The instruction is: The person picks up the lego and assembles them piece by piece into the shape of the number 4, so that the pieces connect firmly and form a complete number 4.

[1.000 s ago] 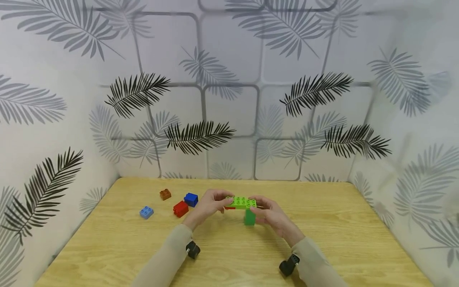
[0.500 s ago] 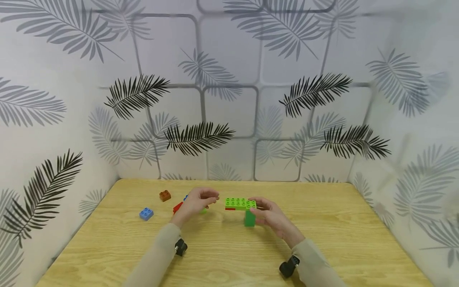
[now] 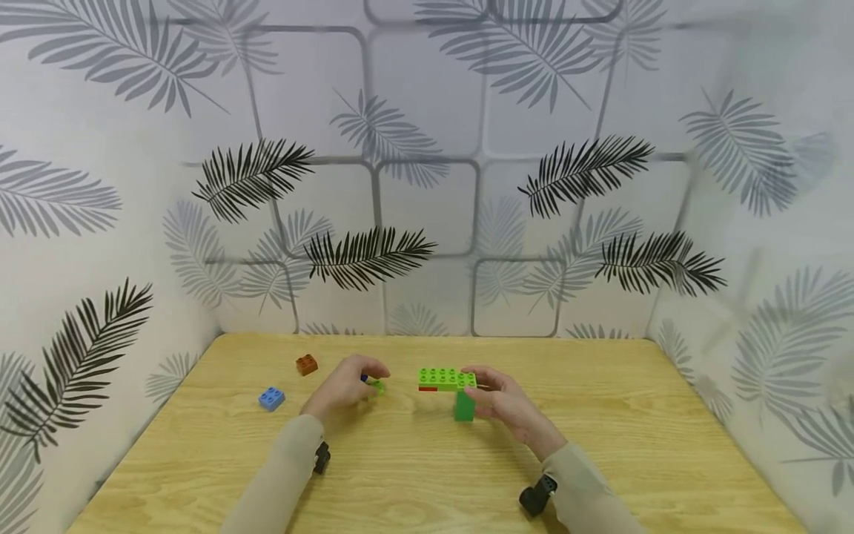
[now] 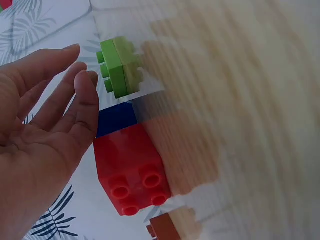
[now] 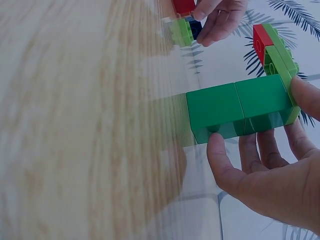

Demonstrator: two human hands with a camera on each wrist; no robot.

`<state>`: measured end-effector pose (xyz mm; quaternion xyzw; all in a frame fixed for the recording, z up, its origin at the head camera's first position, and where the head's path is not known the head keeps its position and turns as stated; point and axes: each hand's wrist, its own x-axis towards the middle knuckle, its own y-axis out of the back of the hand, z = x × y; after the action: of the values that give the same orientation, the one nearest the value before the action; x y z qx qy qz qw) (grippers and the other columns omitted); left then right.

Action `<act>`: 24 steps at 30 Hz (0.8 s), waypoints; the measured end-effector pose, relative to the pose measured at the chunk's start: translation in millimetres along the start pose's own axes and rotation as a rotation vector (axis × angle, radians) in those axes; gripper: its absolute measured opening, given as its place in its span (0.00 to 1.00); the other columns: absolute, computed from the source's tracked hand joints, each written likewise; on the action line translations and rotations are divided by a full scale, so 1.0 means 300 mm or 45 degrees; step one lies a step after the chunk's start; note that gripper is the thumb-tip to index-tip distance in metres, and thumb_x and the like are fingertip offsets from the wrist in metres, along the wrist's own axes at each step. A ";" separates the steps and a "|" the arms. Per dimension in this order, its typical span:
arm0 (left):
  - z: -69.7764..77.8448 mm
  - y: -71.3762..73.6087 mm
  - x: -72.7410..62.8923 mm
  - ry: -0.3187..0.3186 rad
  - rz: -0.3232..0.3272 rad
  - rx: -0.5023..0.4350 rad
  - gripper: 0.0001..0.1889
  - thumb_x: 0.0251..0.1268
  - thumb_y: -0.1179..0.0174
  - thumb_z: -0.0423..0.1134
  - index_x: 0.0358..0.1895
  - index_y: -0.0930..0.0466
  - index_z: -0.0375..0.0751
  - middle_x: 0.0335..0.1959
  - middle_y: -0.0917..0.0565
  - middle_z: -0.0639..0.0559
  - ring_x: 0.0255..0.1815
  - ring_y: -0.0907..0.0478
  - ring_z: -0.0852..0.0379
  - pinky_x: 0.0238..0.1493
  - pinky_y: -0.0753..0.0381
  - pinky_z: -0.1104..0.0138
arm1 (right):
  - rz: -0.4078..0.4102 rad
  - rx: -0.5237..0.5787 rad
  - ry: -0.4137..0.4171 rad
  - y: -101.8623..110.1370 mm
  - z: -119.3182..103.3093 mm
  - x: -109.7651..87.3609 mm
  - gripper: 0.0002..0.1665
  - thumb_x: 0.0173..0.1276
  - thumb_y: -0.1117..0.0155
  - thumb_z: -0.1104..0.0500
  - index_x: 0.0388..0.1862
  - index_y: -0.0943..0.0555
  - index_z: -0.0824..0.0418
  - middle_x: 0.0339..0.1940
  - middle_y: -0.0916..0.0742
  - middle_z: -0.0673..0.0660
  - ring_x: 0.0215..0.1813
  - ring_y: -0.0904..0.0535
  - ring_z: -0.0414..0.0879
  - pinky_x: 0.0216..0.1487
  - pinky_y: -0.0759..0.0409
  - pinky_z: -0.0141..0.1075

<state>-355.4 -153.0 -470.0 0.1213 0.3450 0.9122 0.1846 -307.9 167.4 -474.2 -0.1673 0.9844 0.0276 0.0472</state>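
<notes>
Wooden table (image 3: 427, 475): two dark-green bricks (image 5: 235, 107), stacked, gripped by right fingers (image 5: 220, 165); left fingers (image 4: 86, 97) relaxed near one small lime brick (image 4: 116, 69).

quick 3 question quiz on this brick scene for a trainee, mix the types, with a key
1. Which hand holds the two stacked dark green bricks?
2. True or false: the light blue brick lies apart from the left hand.
3. Which colour shows beneath the overhanging end of the lime-green studded top? a) blue b) red c) brown

Key: 1. The right hand. 2. True. 3. b, the red piece.
</notes>
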 end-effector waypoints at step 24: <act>0.020 -0.020 0.007 0.081 -0.046 0.140 0.23 0.52 0.33 0.24 0.55 0.17 0.40 0.52 0.16 0.49 0.55 0.22 0.50 0.57 0.22 0.54 | -0.013 -0.007 0.009 0.003 0.008 0.001 0.35 0.71 0.37 0.51 0.73 0.35 0.61 0.66 0.26 0.59 0.59 0.24 0.47 0.59 0.23 0.49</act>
<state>-353.7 -144.4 -469.3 0.0958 0.4026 0.8917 0.1831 -308.1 168.3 -476.5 -0.1724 0.9836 0.0295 0.0433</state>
